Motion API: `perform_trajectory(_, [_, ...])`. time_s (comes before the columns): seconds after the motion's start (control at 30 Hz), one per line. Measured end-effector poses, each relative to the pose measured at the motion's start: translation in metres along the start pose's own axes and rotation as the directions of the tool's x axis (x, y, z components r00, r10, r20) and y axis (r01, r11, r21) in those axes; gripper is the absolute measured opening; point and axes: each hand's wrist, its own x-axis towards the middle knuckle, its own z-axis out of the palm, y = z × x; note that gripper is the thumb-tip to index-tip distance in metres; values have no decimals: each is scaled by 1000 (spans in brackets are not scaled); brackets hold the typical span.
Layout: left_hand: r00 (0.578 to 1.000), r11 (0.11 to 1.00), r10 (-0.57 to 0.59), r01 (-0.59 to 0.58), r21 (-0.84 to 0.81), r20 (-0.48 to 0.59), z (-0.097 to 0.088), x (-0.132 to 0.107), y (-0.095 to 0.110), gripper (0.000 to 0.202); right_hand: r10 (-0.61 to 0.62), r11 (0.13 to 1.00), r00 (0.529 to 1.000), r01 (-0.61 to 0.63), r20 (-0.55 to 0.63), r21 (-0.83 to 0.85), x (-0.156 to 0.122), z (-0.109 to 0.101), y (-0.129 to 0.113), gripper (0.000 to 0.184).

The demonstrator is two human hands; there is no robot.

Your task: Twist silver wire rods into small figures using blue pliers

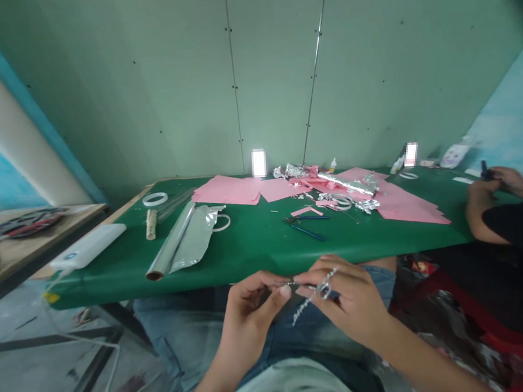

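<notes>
Left hand [250,313] and right hand [350,302] up off the counter, over the lap, close together, both in narrow pinches. Twisted foil strand [308,303] with small foil-wrapped ring [323,289] held between them: left fingertips [284,291] on the thin end, right fingers around the ring. Strand already twisted along its visible length, ring already formed. Left on green counter [255,246]: partly unrolled silver foil roll [171,241], crumpled foil scraps [348,185], pink paper sheets [228,190], blue-handled pliers [304,225]. Bare green strip along near counter edge, open room around hands below it. Co-worker's hands [506,178] far right, well apart, holding small dark item.
</notes>
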Motion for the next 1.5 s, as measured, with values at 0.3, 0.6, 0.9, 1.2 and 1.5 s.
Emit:
perform_trajectory(0.3, [834,757,487,-552,351,260,-16,5,2,11,527,309,587,-806,615,505,4,2,-5,38])
perform_trajectory(0.6, [997,997,15,-21,-78,-76,-7,4,0,13,191,981,981,-190,40,-20,3,-22,7,26])
perform_trajectory(0.9, [999,993,-38,34,-117,-26,-3,4,2,11,-212,965,977,211,10,-159,11,-1,3,7])
perform_trajectory(1.2, [904,848,405,-428,311,141,-15,7,-5,11,480,306,621,-780,620,545,11,0,5,23])
perform_trajectory(1.5, [810,744,535,-586,320,240,-17,8,-4,17,473,94,483,-860,737,502,8,-1,5,25])
